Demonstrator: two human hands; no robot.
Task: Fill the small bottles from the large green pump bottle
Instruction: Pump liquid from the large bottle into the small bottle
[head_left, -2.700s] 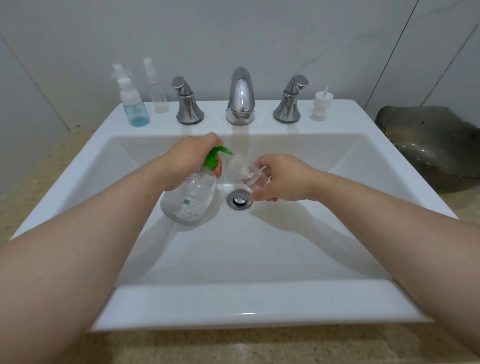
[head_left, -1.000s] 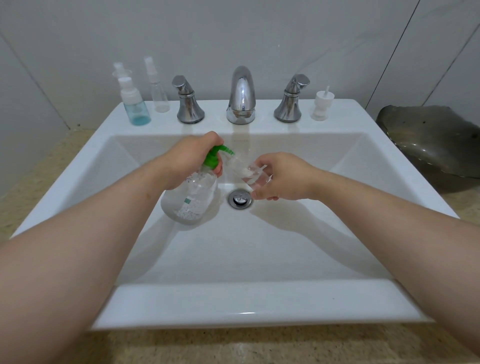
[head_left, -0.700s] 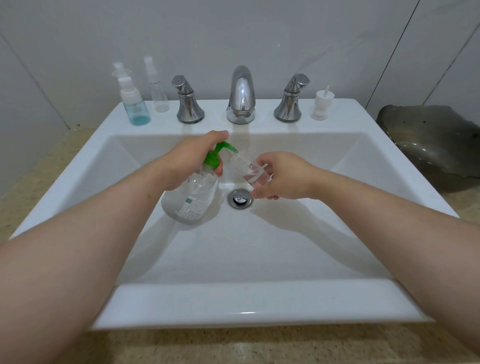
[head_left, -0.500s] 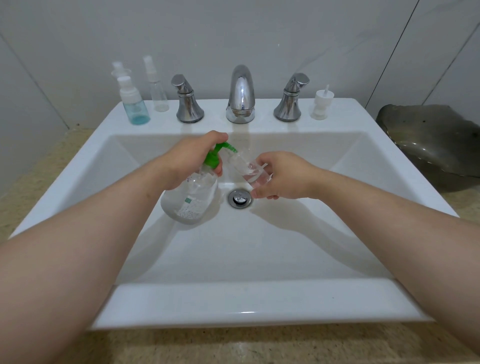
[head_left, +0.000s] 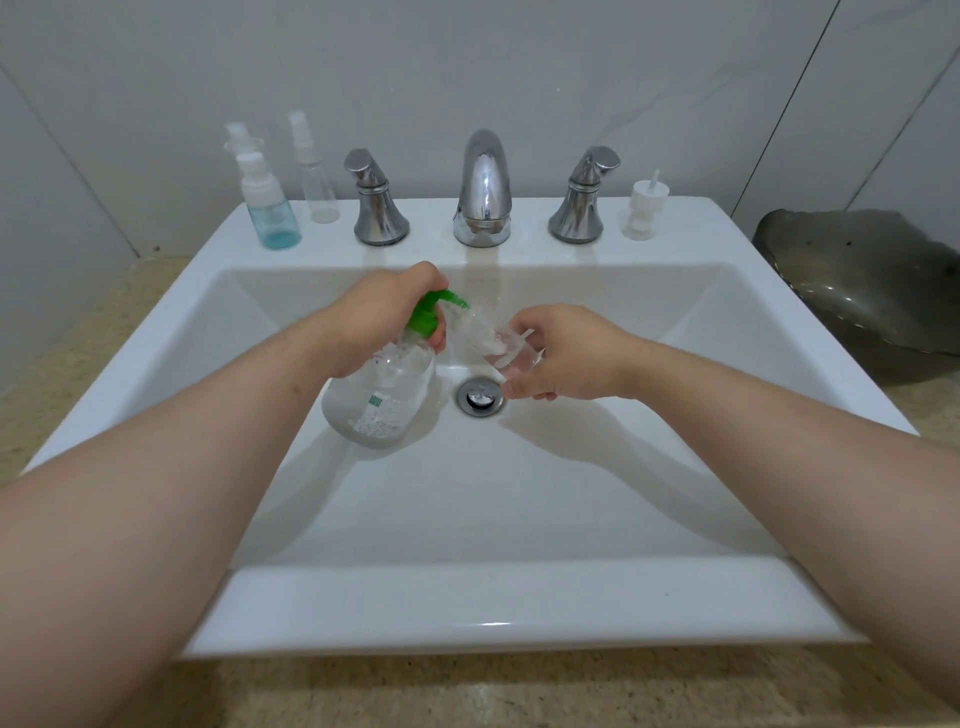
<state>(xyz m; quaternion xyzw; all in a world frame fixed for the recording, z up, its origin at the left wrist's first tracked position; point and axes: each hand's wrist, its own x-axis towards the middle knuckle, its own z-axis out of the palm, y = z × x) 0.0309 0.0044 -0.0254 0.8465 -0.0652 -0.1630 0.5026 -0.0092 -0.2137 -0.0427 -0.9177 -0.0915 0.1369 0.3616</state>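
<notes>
Over the white sink basin (head_left: 467, 597), both hands work just above the drain (head_left: 480, 397).

- Pump bottle (head_left: 382, 397): clear body, tilted, green pump head (head_left: 431, 312) pointing right. Can't tell whether its base touches the basin floor.
- Left hand (head_left: 379, 317): fingers curled round the neck, one finger on top of the pump head. Looks like a one-handed grip and press.
- Right hand (head_left: 566, 353): thumb and fingers pinch the small bottle (head_left: 498, 345). It is uncapped and tilted, with its mouth up against the nozzle tip.
- At the sink's back left stand a blue-tinted spray bottle (head_left: 267, 208) and a clear spray bottle (head_left: 317, 176). A white sprayer cap (head_left: 644, 208) stands at back right, probably belonging to the bottle in hand.

Step in hand: pumping into the small bottle. The fill level is hard to read because everything is clear.

How I'd do it:
- Seat the nozzle tip inside the mouth before each stroke. The opening is narrow, so any offset sends liquid down the drain.
- Use short, slow strokes and let the pump head spring fully back.
- Tilt the small bottle less as it fills, or it will spill from the lip.
- Grip it low on the body so the fingers stay off the mouth.
- Stop short of the neck to leave room for the sprayer tube.
</notes>
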